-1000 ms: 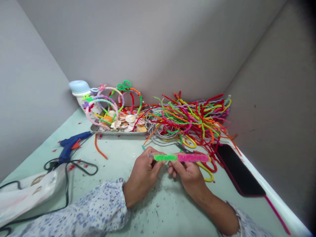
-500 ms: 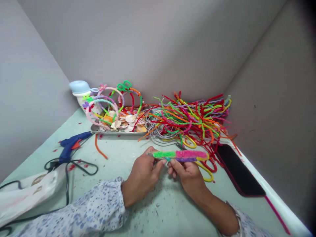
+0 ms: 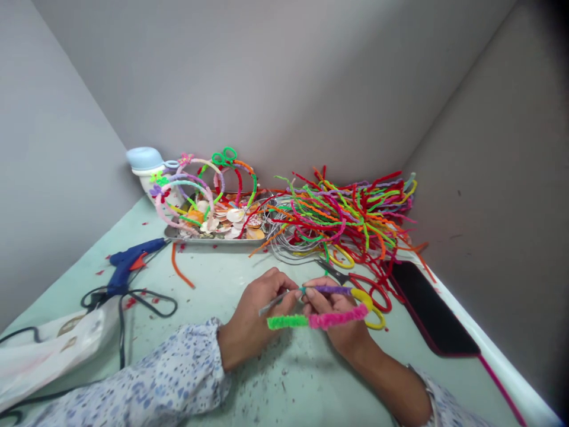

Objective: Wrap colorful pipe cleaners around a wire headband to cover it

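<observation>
A bent band wrapped in fuzzy pipe cleaner [image 3: 338, 317] has green, pink, yellow, purple and teal stretches. My left hand [image 3: 262, 308] pinches its grey end near the teal part. Close beside it, my right hand [image 3: 335, 308] grips the band at the teal and purple part, fingers pressed together. The pink and green arm of the band hangs toward me, passing in front of my right hand, its green tip free. Behind my right hand lie scissors with red handles [image 3: 377, 292] on the table.
A metal tray [image 3: 213, 239] of shells stands at the back, with decorated hoops [image 3: 207, 190] and a white bottle [image 3: 153, 178]. Right of it is a pipe cleaner pile [image 3: 351, 213]. A blue glue gun [image 3: 127, 261] lies left, a black phone [image 3: 433, 308] right.
The pink and green arm of the band has swung down toward me, away from the purple arm. My hands stay close together, with the right fingers slightly raised.
</observation>
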`<state>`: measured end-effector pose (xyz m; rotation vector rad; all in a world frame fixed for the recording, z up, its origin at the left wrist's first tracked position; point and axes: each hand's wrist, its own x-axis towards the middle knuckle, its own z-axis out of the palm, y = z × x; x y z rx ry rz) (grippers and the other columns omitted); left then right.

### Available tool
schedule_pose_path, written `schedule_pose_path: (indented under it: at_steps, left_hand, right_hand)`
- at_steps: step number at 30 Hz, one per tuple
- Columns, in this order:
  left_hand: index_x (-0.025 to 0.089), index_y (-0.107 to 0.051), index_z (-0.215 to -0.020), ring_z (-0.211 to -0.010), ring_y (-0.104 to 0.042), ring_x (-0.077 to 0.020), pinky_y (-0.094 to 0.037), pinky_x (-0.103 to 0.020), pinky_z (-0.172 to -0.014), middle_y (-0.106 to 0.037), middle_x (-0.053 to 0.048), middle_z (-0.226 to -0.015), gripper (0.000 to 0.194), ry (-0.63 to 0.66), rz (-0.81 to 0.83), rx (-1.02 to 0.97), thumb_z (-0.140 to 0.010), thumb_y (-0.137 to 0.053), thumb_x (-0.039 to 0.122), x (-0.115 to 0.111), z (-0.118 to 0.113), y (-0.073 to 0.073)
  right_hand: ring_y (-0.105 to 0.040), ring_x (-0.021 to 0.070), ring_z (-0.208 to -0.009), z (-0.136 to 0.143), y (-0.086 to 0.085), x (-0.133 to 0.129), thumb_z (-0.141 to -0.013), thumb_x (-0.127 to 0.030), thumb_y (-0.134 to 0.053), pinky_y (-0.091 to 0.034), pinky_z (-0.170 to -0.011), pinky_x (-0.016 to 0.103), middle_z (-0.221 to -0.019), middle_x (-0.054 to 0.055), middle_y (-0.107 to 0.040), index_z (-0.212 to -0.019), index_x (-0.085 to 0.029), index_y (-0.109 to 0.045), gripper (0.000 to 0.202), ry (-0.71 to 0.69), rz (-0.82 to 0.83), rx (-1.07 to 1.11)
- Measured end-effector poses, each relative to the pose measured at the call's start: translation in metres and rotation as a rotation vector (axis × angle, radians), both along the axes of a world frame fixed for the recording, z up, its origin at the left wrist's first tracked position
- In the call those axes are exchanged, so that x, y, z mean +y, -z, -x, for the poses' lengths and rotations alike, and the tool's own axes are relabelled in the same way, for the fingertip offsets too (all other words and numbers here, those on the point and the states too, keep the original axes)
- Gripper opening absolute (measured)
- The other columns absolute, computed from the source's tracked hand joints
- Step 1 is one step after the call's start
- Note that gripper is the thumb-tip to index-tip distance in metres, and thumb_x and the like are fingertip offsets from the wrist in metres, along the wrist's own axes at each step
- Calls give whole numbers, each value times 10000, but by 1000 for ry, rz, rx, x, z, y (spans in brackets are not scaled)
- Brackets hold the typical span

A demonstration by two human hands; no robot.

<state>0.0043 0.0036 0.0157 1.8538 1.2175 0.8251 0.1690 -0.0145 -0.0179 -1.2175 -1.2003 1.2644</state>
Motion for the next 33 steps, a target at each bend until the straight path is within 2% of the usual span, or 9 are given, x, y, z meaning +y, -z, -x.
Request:
schedule_pose_path:
  at_steps: [2,5,8,12,21,29,33]
  left_hand:
    - [170,-622,-770,-665,-533,-140,-389,-229,-564,-603,-23,-741,152,-11,76,-65,-822,-551,293,2,-1,1]
    - [162,-607,-686,-631,-531,-148,-393,-246,-556,-611,-26,-673,191,-17,235,-184,-781,-587,326,5,-2,0]
    - [162,-603,-629,-630,-523,-153,-395,-261,-571,-603,-31,-651,249,-52,359,-260,-769,-592,368,6,-4,-1]
    - [152,-609,-659,-563,-448,-114,-331,-229,-508,-551,-4,-613,238,-85,458,-284,-739,-638,374,8,-4,3]
    - [164,-568,-663,-574,-439,-109,-311,-221,-524,-518,23,-611,233,-36,362,-181,-784,-587,362,11,-2,8]
    - [148,-538,-616,-502,-339,-85,-250,-225,-483,-421,45,-539,286,-36,449,-263,-720,-642,393,13,-2,13]
    - [144,-558,-624,-492,-324,-82,-232,-226,-478,-420,45,-530,254,-27,505,-307,-704,-647,368,14,-2,15]
  right_hand:
    - [-551,131,-487,0,-2,-1,-826,-420,-588,-437,-462,238,-583,-5,-611,-868,-173,-586,250,10,-46,-68]
    - [-530,132,-472,1,-4,-2,-841,-400,-567,-427,-476,246,-532,-1,-598,-799,-168,-611,239,33,-30,-182]
    - [-534,137,-497,1,-2,-3,-850,-415,-558,-433,-495,249,-547,-1,-602,-855,-171,-606,249,33,-34,-145]
    - [-542,132,-521,2,0,-2,-842,-434,-575,-431,-500,242,-604,-3,-605,-892,-173,-577,266,15,-55,-59]
    - [-535,122,-512,2,-2,1,-828,-460,-586,-424,-502,240,-613,-7,-594,-845,-167,-574,294,-3,13,-28]
    - [-536,122,-521,1,3,0,-861,-443,-552,-415,-498,232,-614,-9,-598,-873,-173,-568,272,-28,-2,-67]
    - [-517,117,-521,0,3,0,-867,-449,-542,-405,-507,230,-594,-12,-595,-866,-172,-572,279,-38,22,-84]
